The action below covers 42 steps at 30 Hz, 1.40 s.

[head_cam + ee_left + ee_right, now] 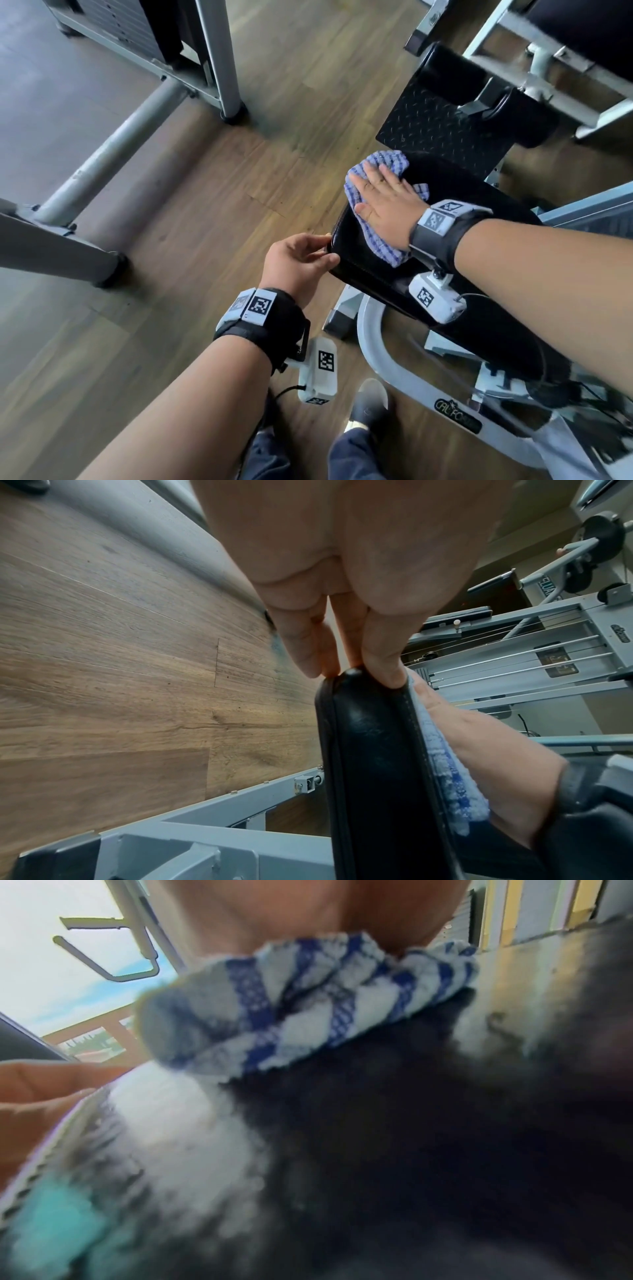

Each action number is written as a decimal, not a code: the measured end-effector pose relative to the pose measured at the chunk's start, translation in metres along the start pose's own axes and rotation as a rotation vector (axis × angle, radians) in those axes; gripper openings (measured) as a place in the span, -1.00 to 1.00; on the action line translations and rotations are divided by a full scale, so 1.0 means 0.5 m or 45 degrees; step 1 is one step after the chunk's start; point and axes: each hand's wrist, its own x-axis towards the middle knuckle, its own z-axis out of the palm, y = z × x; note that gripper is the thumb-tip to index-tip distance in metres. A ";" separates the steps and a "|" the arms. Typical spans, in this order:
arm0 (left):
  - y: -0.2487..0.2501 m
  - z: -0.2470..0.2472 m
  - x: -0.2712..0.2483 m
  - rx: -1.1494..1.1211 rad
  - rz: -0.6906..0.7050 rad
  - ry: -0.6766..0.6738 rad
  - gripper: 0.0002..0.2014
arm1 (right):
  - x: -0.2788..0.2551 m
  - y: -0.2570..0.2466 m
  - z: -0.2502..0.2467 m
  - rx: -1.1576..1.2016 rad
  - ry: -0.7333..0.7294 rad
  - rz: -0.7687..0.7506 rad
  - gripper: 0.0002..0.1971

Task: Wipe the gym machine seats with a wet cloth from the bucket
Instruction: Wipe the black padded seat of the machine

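The blue-and-white checked cloth [385,160] lies bunched on the front left part of the black padded seat [452,186]. My right hand [380,202] lies flat on the cloth with straight fingers and presses it onto the seat. My left hand [303,258] pinches the seat's near left corner, thumb on top and fingers beneath. The left wrist view shows this pinch on the seat edge [369,750], with the cloth [455,777] under my right hand [479,737]. The blurred right wrist view shows the cloth [308,1001] folded under my palm on the seat [411,1150].
A black diamond-pattern footplate [438,126] lies beyond the seat, under grey machine bars [548,68]. Another machine's grey frame tubes [113,150] cross the wooden floor [274,102] on the left. My shoe [370,401] stands beside the curved grey seat frame [404,373]. No bucket is in view.
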 end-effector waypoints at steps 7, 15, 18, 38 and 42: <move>-0.004 0.002 0.002 -0.031 -0.015 0.012 -0.73 | -0.098 -0.043 0.017 -0.220 -0.151 -0.276 -0.34; 0.003 0.000 0.001 0.016 -0.030 -0.003 -0.72 | -0.001 0.019 -0.073 -0.338 -0.121 -0.151 -0.49; 0.021 0.002 -0.007 0.288 -0.012 0.020 -0.75 | 0.020 0.028 -0.096 -0.080 0.048 -0.015 -0.48; 0.079 0.127 -0.010 1.141 -0.024 -0.347 0.05 | 0.056 0.127 -0.076 0.089 0.072 0.282 -0.34; 0.081 0.125 -0.008 1.127 -0.043 -0.347 0.05 | 0.102 0.050 -0.086 0.058 -0.040 0.106 -0.36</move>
